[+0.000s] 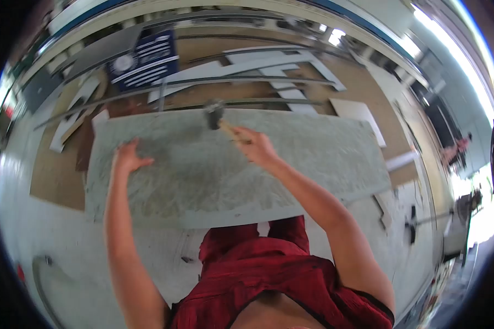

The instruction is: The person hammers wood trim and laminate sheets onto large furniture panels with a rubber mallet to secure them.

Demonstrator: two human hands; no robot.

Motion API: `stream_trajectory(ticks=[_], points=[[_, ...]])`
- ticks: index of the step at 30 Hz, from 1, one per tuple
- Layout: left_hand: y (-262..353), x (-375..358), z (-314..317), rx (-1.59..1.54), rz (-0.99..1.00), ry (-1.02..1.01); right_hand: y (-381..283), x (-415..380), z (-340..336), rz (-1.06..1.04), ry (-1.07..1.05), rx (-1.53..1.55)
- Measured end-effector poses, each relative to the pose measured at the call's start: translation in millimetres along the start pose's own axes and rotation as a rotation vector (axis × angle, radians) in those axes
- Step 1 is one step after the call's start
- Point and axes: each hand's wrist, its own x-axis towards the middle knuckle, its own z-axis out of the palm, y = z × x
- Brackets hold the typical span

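A person's right hand (252,146) closes around the pale handle (227,130) of a dark-headed mallet (213,114), held over the far edge of a long grey-green panel (230,175); blur hides whether the head touches. The left hand (128,158), fingers spread wide, rests on the panel's left part. The mallet looks rigid and head-heavy, best gripped on its handle, away from the head. The panel appears flat, stiff and awkwardly broad, likely easiest held by opposite edges.

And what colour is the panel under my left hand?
The panel is mottled grey-green, as the head view shows.
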Motion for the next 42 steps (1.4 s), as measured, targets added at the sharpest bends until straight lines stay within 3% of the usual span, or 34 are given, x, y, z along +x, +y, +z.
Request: stream_trajectory(ticks=[4,10,13,16,22,25,31,37,40,42], points=[[23,-11,-23,-0.006,-0.198,-0.131,-36,3,-1,0.078,-0.032,0.179],[21,-7,-21,-0.025,-0.238,-0.168,-48,20,19,-0.006,-0.093,0.152],[26,-11,-26,-0.036,-0.263,-0.179,-31,35,43,-0.149,-0.063,0.039],[29,-17,-33,-0.047,-0.259,-0.199,-39,36,52,0.067,-0.163,-0.089],[31,-19,-31,-0.048,-0.264,-0.164,-45,23,69,-0.127,-0.013,-0.213],[32,-18,-31,-0.037,-0.276,-0.18,-49,15,73,-0.128,-0.051,-0.315],[32,-21,-32,-0.054,-0.265,-0.165,-25,17,81,-0.214,0.023,-0.119],[29,-16,-30,-0.066,-0.263,-0.169,-30,11,73,-0.132,-0.013,-0.157],[30,-19,-30,-0.072,-0.255,-0.153,-24,5,73,-0.2,-0.037,-0.144],[31,-17,-30,-0.058,-0.263,-0.18,-22,7,75,-0.104,-0.07,-0.096]])
